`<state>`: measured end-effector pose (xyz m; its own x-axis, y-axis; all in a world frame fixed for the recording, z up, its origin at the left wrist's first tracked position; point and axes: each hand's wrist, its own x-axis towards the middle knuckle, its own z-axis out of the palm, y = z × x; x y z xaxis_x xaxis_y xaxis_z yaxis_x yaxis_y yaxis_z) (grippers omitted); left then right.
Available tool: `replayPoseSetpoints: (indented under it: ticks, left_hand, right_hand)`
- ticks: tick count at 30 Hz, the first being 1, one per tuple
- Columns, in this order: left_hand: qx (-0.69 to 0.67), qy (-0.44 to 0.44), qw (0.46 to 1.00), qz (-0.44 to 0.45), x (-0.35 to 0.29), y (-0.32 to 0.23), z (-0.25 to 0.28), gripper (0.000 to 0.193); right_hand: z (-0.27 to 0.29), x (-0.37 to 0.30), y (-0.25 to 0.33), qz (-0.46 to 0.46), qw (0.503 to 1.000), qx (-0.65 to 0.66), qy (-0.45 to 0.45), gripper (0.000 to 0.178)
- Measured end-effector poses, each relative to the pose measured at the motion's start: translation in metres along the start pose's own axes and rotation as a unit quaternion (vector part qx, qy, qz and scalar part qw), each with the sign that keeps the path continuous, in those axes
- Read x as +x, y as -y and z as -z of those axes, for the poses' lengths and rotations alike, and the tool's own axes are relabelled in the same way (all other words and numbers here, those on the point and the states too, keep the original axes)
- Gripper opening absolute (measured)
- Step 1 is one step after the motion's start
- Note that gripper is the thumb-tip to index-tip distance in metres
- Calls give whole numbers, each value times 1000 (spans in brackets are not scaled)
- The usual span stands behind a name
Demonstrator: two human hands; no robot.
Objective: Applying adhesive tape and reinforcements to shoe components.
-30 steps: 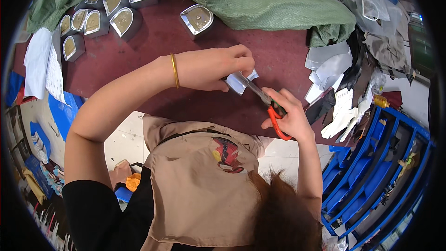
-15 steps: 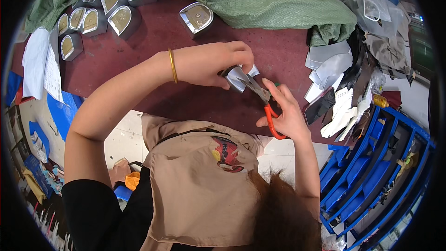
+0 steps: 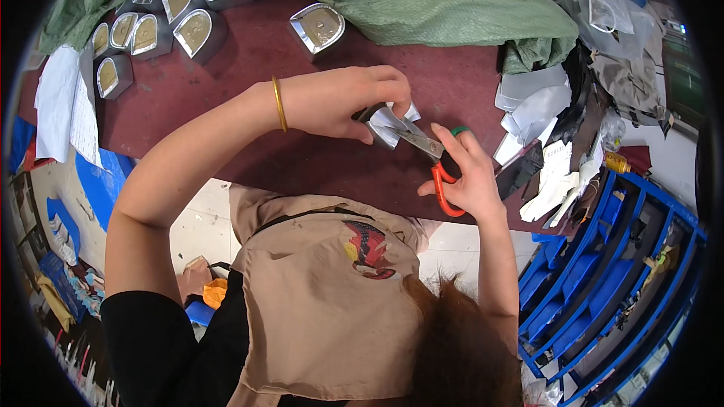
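Note:
My left hand (image 3: 351, 98), a gold bangle on its wrist, grips a shoe heel with silver covering (image 3: 384, 136); most of it is hidden behind the fingers. Red-handled scissors (image 3: 415, 137) are in my right hand (image 3: 473, 177), thumb and fingers through the loops. Their blades lie against the silver material, where a light flap sticks out on the right. A green band (image 3: 459, 130) circles one right finger. Farther off stands a single D-shaped heel (image 3: 319, 26), tan on top with a silver rim. Several like it, such as this heel (image 3: 199, 34), are grouped at far left.
A green woven sheet (image 3: 452, 4) covers the far side of the dark red table (image 3: 249, 60). Material scraps (image 3: 535, 109) and a dark phone-like slab (image 3: 520, 169) lie at right. White papers (image 3: 64, 105) hang at left. A blue rack (image 3: 603, 286) stands at lower right.
My right hand has shifted slightly right, and the scissors' handles have drawn closer together. The green band shows more plainly. My left hand with the heel has hardly moved.

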<state>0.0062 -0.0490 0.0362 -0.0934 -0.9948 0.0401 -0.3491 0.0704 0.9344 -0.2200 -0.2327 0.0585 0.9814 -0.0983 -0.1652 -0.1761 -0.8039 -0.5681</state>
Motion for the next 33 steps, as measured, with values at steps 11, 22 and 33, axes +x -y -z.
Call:
replayPoseSetpoints:
  ticks: [11,22,33]
  left_hand:
    - [-1,6,1000,15,3,-3,1,45]
    - [12,5,1000,-5,2,-3,-2,48]
    - [14,-37,999,-13,5,-8,-4,83]
  right_hand:
    - [-3,1,5,-49,995,88,27,89]
    - [-15,-9,0,-35,993,116,7,85]
    - [-4,-8,8,-3,999,-22,-35,78]
